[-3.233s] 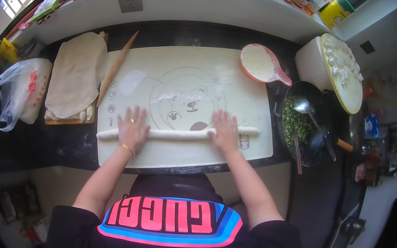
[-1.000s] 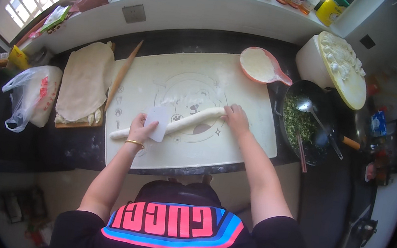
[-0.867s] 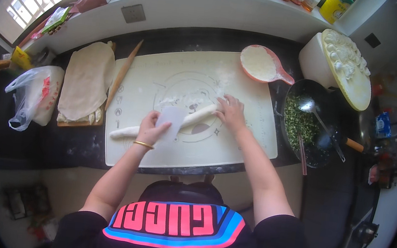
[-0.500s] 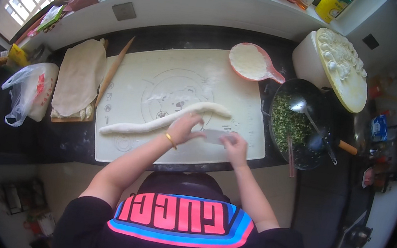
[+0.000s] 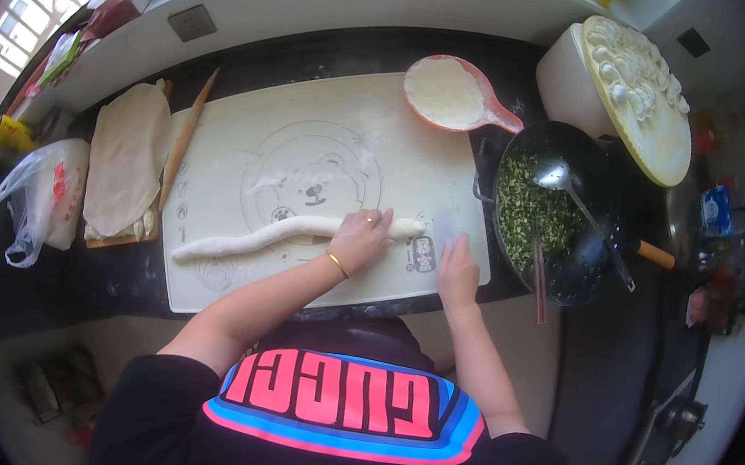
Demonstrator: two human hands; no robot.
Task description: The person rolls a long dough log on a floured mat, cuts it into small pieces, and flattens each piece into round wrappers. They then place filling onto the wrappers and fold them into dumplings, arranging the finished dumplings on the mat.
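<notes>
The left hand (image 5: 361,238) lies over the dough rope (image 5: 275,232) near its right end, fingers together; whether they grip cannot be told. The right hand (image 5: 458,269) pinches a blurred scraper (image 5: 449,226) between that end and the mat (image 5: 333,102)'s right edge, near the pan (image 5: 576,276). Patterned mat stretches beyond the dough.

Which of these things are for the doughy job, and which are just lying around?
Part of the job, it seems:
dough rope, under the left hand
blurred scraper, in the right hand
pale mat, underneath

Probably just lying around:
plastic bag
yellow packet
tissue box
</notes>
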